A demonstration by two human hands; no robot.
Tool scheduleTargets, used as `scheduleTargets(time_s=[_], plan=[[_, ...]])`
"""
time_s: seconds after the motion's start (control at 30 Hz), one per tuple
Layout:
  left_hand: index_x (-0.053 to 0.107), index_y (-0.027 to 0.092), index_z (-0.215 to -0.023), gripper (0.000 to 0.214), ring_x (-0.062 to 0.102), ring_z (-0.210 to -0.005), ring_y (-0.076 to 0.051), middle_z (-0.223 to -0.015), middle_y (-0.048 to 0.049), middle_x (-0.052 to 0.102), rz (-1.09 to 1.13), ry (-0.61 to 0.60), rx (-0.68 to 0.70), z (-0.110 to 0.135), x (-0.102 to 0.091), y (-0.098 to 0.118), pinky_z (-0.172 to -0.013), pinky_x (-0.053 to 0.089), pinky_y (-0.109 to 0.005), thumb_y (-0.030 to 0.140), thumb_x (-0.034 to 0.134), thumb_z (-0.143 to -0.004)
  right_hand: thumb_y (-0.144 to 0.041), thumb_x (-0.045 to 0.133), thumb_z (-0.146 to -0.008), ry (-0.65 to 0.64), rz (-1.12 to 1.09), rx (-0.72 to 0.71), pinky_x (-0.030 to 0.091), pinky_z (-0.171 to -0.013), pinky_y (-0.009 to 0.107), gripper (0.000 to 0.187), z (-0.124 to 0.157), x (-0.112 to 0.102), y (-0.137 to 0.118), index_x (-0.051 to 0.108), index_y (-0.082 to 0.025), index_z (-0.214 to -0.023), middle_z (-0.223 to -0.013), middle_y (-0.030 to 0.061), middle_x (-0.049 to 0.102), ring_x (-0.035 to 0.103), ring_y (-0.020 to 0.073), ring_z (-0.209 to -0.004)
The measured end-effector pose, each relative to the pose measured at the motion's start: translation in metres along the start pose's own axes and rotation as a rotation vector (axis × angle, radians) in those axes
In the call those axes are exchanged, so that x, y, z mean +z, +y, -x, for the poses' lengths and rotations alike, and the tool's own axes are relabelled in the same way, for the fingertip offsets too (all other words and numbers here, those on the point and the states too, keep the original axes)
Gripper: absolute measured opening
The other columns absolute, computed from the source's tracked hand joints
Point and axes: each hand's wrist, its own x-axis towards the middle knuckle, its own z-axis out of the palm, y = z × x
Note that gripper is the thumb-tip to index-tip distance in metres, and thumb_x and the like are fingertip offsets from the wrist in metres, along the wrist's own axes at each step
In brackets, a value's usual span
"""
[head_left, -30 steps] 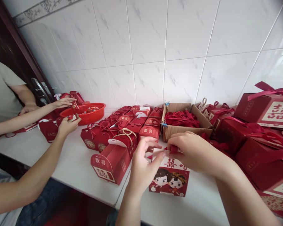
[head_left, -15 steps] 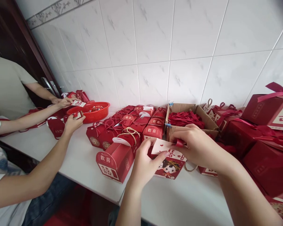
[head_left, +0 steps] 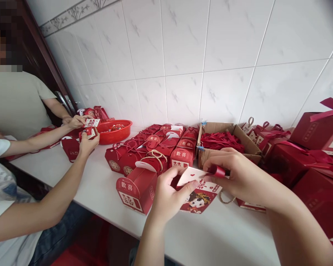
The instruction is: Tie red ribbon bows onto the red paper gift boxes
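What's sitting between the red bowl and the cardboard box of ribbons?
In the head view, rows of small red gift boxes fill the counter between the red bowl and the cardboard box, some with rope or ribbon handles.

The bare white counter [head_left: 213, 240] lies open along its near edge, in front of and to the right of the cartoon-printed gift box [head_left: 199, 197] under the person's two hands. Behind that box the way back is blocked by rows of small red handled boxes [head_left: 158, 147] and an open cardboard carton of red ribbons [head_left: 224, 142] against the tiled wall [head_left: 183, 66], while large red ribboned boxes [head_left: 316, 162] crowd the right side. To the left, a strip of clear counter separates the nearest red box [head_left: 137, 188] from a co-worker's forearm [head_left: 58, 195], and a red basin [head_left: 115, 131] sits farther back.
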Motion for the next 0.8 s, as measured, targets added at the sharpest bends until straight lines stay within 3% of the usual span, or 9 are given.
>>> scheduleTargets(time_s=[0.27, 0.47, 0.8], plan=[[0.067, 0.016, -0.088, 0.025, 0.068, -0.082, -0.023, -0.087, -0.008, 0.074, 0.074, 0.014, -0.031, 0.001, -0.001, 0.007, -0.072, 0.052, -0.028, 0.036, 0.074, -0.074, -0.022, 0.063, -0.084, 0.035, -0.126, 0.016, 0.042, -0.065, 0.03, 0.016, -0.001, -0.002, -0.003, 0.056, -0.019, -0.069, -0.067, 0.0008, 0.057, 0.054, 0.0164, -0.066], [0.069, 0.017, -0.082, 0.021, 0.064, -0.071, -0.017, -0.076, -0.0037, 0.072, 0.115, 0.109, -0.009, 0.003, 0.001, 0.012, -0.064, 0.048, -0.022, 0.034, 0.075, -0.071, -0.021, 0.062, -0.084, 0.023, -0.256, 0.062, 0.042, -0.063, 0.029, 0.008, -0.001, -0.002, -0.005, 0.061, -0.018, -0.076, -0.074, 0.0019, 0.06, 0.054, 0.0164, -0.07], [0.07, 0.017, -0.089, 0.026, 0.067, -0.077, -0.021, -0.083, -0.0059, 0.074, 0.107, 0.099, -0.007, 0.002, 0.001, 0.009, -0.07, 0.051, -0.027, 0.036, 0.074, -0.073, -0.036, 0.065, -0.083, -0.018, -0.405, 0.157, 0.044, -0.06, 0.026, 0.02, -0.002, -0.001, -0.003, 0.062, -0.018, -0.079, -0.074, 0.0006, 0.058, 0.053, 0.0142, -0.067]])
